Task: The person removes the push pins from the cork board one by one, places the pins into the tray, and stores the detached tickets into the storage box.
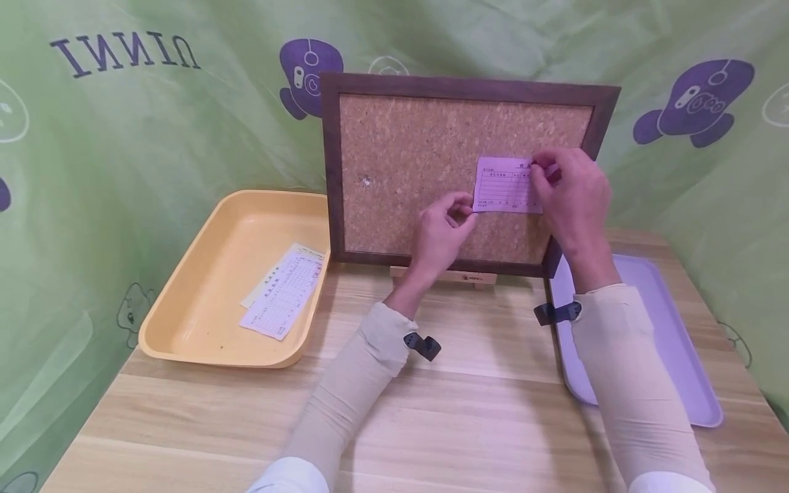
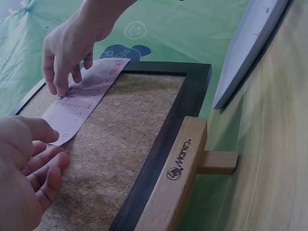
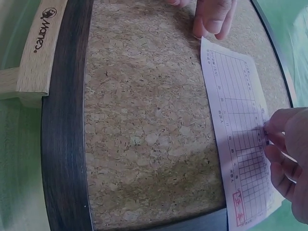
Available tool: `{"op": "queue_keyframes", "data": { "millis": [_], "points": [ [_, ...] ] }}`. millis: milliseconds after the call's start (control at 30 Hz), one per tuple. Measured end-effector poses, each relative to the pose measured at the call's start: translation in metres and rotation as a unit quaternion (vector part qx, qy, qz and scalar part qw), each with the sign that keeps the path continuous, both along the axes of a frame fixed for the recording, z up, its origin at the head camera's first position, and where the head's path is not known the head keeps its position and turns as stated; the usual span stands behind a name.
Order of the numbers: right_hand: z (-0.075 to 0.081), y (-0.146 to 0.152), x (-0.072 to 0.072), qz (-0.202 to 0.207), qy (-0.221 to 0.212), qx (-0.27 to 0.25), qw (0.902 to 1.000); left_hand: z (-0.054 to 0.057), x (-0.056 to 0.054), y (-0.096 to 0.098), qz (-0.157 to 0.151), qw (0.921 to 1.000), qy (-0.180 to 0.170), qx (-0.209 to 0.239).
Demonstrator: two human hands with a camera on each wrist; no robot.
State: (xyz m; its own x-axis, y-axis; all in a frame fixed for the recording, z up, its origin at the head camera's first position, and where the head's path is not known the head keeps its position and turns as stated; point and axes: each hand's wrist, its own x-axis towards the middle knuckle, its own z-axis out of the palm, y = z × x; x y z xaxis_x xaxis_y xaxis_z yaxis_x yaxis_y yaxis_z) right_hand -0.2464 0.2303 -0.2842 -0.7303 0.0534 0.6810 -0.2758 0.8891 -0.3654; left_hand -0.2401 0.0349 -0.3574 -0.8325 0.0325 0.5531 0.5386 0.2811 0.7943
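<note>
A pink printed receipt slip [image 1: 502, 185] lies against the right part of a cork board [image 1: 407, 150] with a dark wooden frame. My left hand [image 1: 440, 229] pinches the slip's lower left corner between thumb and curled fingers. At the slip's upper edge, my right hand [image 1: 576, 195] has thumb and forefinger together on a tiny pin [image 2: 61, 97], mostly hidden by the fingertips. In the right wrist view the slip [image 3: 238, 139] shows a red stamp at its end, which reaches over the board's frame.
A wooden easel ledge [image 1: 456, 276] supports the board. Silvery bits [image 1: 366, 180] sit on the cork's left side. A yellow tray [image 1: 185, 329] with paper slips [image 1: 283, 291] stands left. A lavender tray [image 1: 678, 342] lies right; small pins [image 2: 266, 9] show in it.
</note>
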Motion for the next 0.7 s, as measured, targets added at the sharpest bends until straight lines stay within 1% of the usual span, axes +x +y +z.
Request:
{"op": "queue_keyframes", "data": {
  "millis": [167,300,433,533,700],
  "points": [
    [-0.0012,-0.0003,-0.0013,0.003,0.010,0.000,0.9999,-0.0013,0.0015,0.0013,-0.004,0.9999,-0.012,0.011],
    [-0.0021,-0.0004,-0.0022,0.006,0.015,0.001,0.9999,0.0008,0.0028,0.0018,-0.014,0.9991,-0.032,0.022],
    [-0.0028,-0.0004,-0.0029,0.005,0.016,-0.001,0.9999,0.0023,0.0028,0.0028,-0.016,0.9987,-0.040,0.026],
    [-0.0033,-0.0001,-0.0031,0.004,0.021,-0.002,0.9998,0.0025,0.0017,0.0046,-0.011,0.9988,-0.038,0.028],
    [-0.0034,-0.0001,-0.0029,0.004,0.029,-0.002,0.9996,0.0018,-0.0014,0.0076,0.000,0.9992,-0.022,0.032]
  ]
}}
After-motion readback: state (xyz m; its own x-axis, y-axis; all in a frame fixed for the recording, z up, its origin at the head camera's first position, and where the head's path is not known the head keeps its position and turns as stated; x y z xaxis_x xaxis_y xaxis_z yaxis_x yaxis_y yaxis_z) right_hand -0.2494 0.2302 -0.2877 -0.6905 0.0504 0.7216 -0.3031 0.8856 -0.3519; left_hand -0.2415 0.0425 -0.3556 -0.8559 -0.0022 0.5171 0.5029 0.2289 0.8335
